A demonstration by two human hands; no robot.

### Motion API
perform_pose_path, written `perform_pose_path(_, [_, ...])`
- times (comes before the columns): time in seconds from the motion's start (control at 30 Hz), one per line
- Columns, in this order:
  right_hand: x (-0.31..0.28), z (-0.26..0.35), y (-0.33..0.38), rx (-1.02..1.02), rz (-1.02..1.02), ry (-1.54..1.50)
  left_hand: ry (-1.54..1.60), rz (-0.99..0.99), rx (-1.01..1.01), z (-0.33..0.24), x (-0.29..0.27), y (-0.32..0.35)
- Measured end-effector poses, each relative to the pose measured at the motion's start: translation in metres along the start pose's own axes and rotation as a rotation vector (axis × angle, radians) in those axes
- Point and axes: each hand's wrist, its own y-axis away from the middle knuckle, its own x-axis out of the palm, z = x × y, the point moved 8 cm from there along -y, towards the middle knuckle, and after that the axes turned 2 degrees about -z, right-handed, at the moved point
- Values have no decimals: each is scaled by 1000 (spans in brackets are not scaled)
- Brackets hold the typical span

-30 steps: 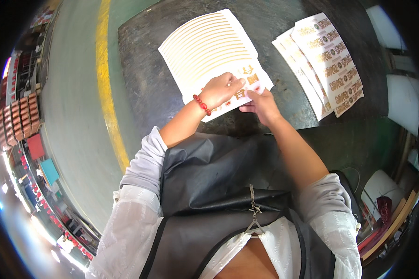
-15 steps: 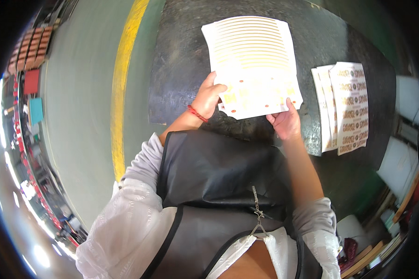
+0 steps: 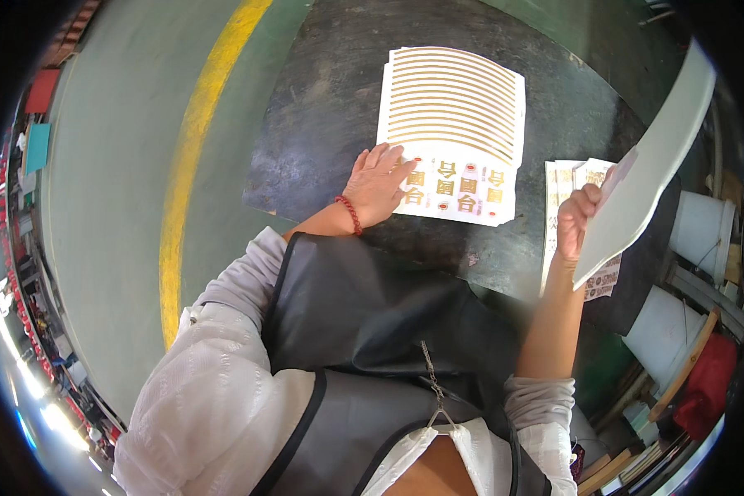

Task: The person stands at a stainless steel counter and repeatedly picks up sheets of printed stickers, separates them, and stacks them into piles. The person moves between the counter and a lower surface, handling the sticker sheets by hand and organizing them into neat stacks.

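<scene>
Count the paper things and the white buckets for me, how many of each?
Sheet stack with gold stripes under the left hand: 1
Plain white sheet lifted in the right hand: 1
Side pile of printed sheets: 1
White buckets: 2
Total: 5

Bright even daylight, sharp centre, strong fisheye bending and dark rim.
</scene>
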Motion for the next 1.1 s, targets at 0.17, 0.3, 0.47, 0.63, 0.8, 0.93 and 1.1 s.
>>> perform_pose_path(0.17, [-122,-29,56,-62,-798,671,-1,19,62,-16,-9,-14])
perform_pose_path(0.3, [-95,-77,64,110,-937,800,7,-98,78,14,-9,-11])
perform_pose_path(0.47, [-51,-54,37,142,-734,670,1750,-159,-452,26,-3,-33])
perform_pose_path(0.63, [-64,-62,50,270,-608,704,1893,-16,-520,34,3,-57])
perform_pose_path(0.8, [-79,-98,65,199,-651,119,1867,-17,-754,54,58,-39])
perform_pose_path(0.93, [-95,-88,75,287,-741,350,1939,-4,-640,28,49,-53])
perform_pose_path(1.1, [-60,-5,11,238,-627,680,2037,147,-503,0,-3,-102])
